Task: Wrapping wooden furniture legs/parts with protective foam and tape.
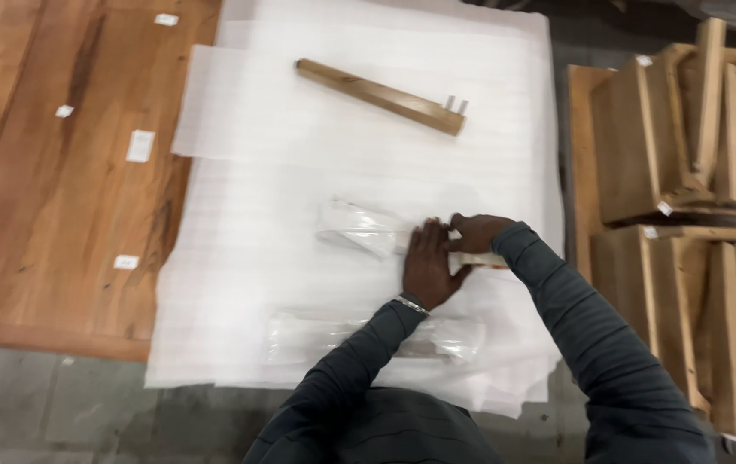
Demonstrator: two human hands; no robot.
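Observation:
My left hand lies flat, fingers spread, pressing on a foam-wrapped piece in the middle of the white foam sheet. My right hand curls around the right end of that same wrapped piece, where a bit of pale wood shows. A bare wooden leg with two dowel pins at its right end lies diagonally farther up the sheet. Another piece wrapped in clear plastic lies near me, partly under my left forearm.
A wide wooden tabletop with small white stickers lies on the floor to the left, under the foam's edge. Stacked wooden furniture parts crowd the right side. Grey concrete floor runs along the bottom.

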